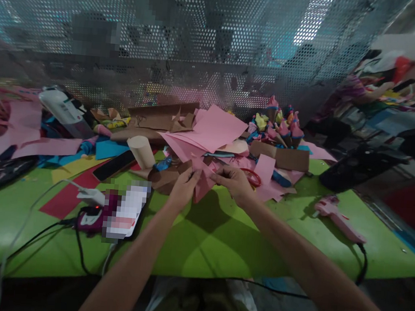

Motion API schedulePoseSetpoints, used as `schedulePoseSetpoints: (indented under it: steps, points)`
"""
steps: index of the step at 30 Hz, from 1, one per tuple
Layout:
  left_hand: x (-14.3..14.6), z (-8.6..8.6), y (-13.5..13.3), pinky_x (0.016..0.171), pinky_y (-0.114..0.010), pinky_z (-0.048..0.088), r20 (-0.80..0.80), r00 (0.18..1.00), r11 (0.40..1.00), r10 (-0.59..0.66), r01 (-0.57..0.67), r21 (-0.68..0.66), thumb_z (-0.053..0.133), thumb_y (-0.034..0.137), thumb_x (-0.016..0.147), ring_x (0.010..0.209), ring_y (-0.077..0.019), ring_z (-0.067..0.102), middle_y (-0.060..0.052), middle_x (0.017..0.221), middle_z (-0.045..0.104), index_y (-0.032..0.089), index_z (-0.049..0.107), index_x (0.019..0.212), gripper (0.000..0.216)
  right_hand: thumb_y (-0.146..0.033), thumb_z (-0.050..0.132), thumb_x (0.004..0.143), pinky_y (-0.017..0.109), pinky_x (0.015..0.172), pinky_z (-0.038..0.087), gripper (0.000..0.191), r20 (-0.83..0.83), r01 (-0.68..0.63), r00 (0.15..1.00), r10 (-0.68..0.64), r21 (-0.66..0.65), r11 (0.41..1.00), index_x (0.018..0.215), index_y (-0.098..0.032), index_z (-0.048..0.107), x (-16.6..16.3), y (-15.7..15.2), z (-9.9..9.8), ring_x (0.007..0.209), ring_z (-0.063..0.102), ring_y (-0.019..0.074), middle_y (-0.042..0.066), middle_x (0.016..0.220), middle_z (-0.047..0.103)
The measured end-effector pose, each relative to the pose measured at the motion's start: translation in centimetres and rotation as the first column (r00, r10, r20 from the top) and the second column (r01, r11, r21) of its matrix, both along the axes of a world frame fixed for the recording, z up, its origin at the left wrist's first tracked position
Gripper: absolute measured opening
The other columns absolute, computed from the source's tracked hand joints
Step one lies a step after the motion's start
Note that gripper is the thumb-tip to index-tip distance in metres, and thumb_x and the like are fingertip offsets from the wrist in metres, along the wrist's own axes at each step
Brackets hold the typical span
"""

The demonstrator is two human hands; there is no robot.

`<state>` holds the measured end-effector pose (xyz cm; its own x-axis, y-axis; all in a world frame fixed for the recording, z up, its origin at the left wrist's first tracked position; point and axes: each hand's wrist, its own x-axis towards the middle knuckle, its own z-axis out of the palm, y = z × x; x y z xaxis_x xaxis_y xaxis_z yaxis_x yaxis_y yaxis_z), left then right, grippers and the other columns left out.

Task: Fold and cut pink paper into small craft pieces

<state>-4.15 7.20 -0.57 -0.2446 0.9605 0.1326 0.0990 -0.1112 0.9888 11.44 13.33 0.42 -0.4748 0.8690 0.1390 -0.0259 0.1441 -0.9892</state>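
A folded piece of pink paper [202, 186] is held up between my two hands, just above the green table. My left hand [186, 185] pinches its left side, fingers closed. On the right side, the fingertips of my right hand [235, 181] are pressed together on the same paper. Behind the hands lie large pink sheets [217, 129] in a loose pile. Brown paper [164, 178] lies by my left hand, and scissors with red handles [252, 177] rest just beyond my right hand.
A pink glue gun [340, 219] with a black cord lies at the right. At the left are a lit phone [128, 211], a purple power strip [95, 219] and a cardboard tube [141, 151]. Small paper cones [282, 126] cluster at the back. A person [354, 91] sits far right.
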Motion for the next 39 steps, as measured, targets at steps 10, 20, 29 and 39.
schedulePoseSetpoints:
  steps: [10,20,29,39]
  points:
    - [-0.25,-0.16,-0.01,0.086,-0.034,0.046,-0.265,0.957,0.993,-0.119,0.121,-0.006,0.052,0.04,0.089,0.086,-0.0211,0.059,-0.007,0.089,0.069,0.017,0.066,0.087,0.026,-0.05,0.073,0.073,0.027,0.066,0.041,0.033,-0.049,-0.075,0.996,0.075,0.004,0.997,0.087,-0.02,0.07,0.36,0.43,0.3,0.072,0.053,0.0132,0.001,0.081,0.064]
    - [0.18,0.06,-0.37,0.098,-0.038,0.045,-0.294,0.9,0.947,-0.321,0.309,-0.086,0.05,0.037,0.09,0.101,-0.0241,0.062,-0.009,0.109,0.071,0.017,0.068,0.103,0.031,-0.049,0.079,0.064,0.027,0.061,0.036,0.034,-0.116,0.012,0.993,-0.014,-0.018,1.0,0.066,-0.019,0.064,0.09,0.36,0.31,0.063,0.047,0.0119,-0.001,0.066,0.058]
    - [0.05,-0.44,-0.19,0.095,-0.037,0.046,-0.327,0.897,0.955,-0.297,0.281,-0.098,0.047,0.033,0.091,0.1,-0.0226,0.061,-0.009,0.107,0.069,0.017,0.065,0.1,0.026,-0.048,0.079,0.063,0.028,0.063,0.039,0.032,-0.113,0.026,0.993,-0.028,-0.017,1.0,0.071,-0.019,0.066,0.07,0.36,0.55,0.065,0.051,0.013,0.0,0.069,0.061]
    - [0.11,0.05,-0.29,0.084,-0.036,0.045,-0.576,0.784,0.973,-0.229,0.185,-0.136,0.043,0.019,0.086,0.086,-0.0222,0.06,-0.008,0.092,0.069,0.019,0.062,0.089,0.019,-0.052,0.072,0.07,0.027,0.058,0.038,0.033,-0.13,0.058,0.99,-0.053,0.038,0.998,0.07,-0.02,0.062,0.2,0.57,0.34,0.06,0.047,0.0118,-0.002,0.063,0.056]
